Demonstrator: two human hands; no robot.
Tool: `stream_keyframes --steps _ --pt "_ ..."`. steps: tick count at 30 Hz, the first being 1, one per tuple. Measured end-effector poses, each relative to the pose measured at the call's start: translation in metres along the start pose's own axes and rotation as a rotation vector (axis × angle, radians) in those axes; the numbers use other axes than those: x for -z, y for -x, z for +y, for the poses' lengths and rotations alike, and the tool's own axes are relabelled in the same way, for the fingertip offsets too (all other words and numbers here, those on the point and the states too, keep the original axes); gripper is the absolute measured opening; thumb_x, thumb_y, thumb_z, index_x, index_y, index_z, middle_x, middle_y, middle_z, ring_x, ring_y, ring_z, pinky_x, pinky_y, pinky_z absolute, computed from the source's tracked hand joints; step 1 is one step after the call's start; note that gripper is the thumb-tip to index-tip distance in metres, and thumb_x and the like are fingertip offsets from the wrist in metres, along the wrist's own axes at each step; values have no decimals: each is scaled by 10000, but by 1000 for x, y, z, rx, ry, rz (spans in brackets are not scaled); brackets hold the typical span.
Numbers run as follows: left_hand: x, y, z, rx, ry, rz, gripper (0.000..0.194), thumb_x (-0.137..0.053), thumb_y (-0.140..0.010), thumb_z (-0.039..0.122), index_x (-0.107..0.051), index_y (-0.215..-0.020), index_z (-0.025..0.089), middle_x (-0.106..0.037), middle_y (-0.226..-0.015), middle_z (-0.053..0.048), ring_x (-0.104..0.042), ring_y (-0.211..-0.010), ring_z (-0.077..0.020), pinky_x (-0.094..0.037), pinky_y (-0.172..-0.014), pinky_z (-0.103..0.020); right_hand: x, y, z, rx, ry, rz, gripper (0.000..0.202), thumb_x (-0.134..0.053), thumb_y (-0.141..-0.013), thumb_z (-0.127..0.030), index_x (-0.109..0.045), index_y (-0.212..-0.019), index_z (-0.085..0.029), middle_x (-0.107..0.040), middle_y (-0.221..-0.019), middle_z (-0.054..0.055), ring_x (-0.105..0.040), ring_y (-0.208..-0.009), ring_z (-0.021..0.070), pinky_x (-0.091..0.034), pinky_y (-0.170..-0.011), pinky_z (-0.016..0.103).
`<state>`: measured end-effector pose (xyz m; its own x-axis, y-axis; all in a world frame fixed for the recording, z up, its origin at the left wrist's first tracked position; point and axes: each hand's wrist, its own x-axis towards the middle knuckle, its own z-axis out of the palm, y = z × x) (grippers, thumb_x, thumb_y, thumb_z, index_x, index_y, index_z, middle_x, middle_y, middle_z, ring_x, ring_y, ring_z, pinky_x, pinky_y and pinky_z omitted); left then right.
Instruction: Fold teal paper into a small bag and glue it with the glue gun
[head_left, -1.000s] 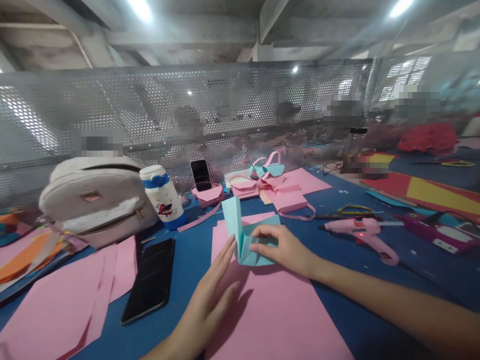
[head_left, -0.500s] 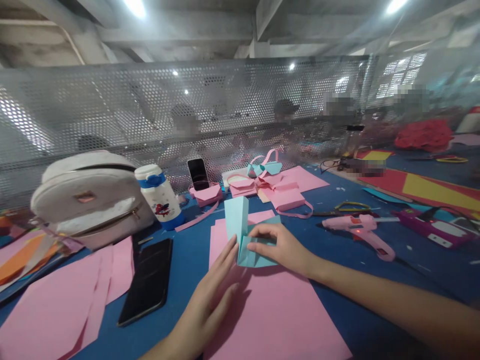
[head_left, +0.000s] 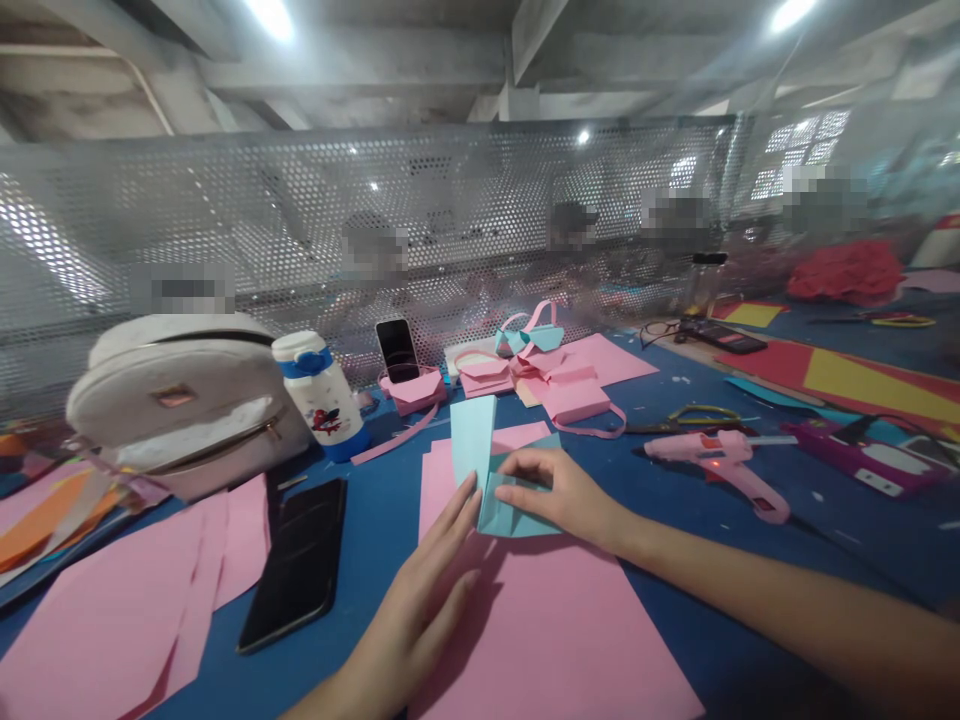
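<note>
Here's a blue tabletop [head_left: 364, 575] running right back to a perforated metal screen [head_left: 465, 200], with blurred people's heads beyond it, and overhead a beamed concrete ceiling [head_left: 375, 70] and bright lights [head_left: 795, 12]. Far left, a pale backpack [head_left: 187, 400] sits next to a white-and-blue bottle [head_left: 321, 400]; nearer on that side, a black phone [head_left: 296, 560] lies beside loose pink sheets [head_left: 112, 600]. Small pink paper bags [head_left: 577, 400] line the far middle, and over on the right there's a pink glue gun [head_left: 709, 448] near a purple box [head_left: 862, 460]. Centre stage, the teal paper piece [head_left: 472, 435] is over the large pink sheet [head_left: 555, 640], one flap standing. The right hand [head_left: 574, 495] pinches its right part between thumb and fingers; the left hand [head_left: 420, 590] grips nothing, straight fingertips against the flap's left base. And the change from a second ago: that flap has swung rightward, its broad face turned more to the near side, left fingertips slightly further right, right hand holding its spot!
</note>
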<state>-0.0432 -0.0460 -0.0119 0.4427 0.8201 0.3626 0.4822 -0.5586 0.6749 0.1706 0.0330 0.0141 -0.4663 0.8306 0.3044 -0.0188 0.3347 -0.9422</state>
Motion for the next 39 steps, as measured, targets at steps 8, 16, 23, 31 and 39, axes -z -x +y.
stream_keyframes --steps 8,16,23,31,39 --pt "1 -2 1 19 9 -27 554 -405 -1030 292 -240 -1547 401 -190 -1646 63 -188 -1504 -237 -197 -1212 -406 -1 0 3 10 9 -19 120 -678 -787 -290 -638 -770 -179 -617 -757 -3 -578 -730 155 -459 -720 276" --pt "1 -2 -1 34 1 -47 558 -412 -1028 300 -237 -1549 393 -178 -1648 62 -179 -1506 -238 -176 -1218 -413 -2 -1 4 18 24 -24 125 -669 -795 -286 -617 -751 -181 -592 -734 -13 -568 -718 149 -458 -715 273" --pt "1 -3 1 34 22 -46 551 -416 -1025 299 -260 -1547 378 -188 -1647 45 -188 -1504 -261 -177 -1215 -453 -1 -1 5 22 37 -31 147 -672 -803 -296 -606 -739 -183 -585 -719 -14 -564 -715 150 -465 -711 272" --pt "-1 -3 2 27 71 -19 535 -426 -1019 307 -301 -1536 368 -221 -1638 34 -204 -1500 -264 -190 -1208 -465 -2 -1 5 23 31 -38 189 -680 -813 -346 -605 -739 -189 -590 -741 -7 -568 -733 161 -466 -727 285" --pt "0 -4 3 26 52 -31 537 -424 -1021 290 -299 -1537 371 -218 -1640 30 -211 -1498 -265 -188 -1211 -452 -2 0 5 17 37 -51 191 -664 -825 -330 -594 -737 -176 -567 -746 -9 -547 -728 150 -444 -716 279"
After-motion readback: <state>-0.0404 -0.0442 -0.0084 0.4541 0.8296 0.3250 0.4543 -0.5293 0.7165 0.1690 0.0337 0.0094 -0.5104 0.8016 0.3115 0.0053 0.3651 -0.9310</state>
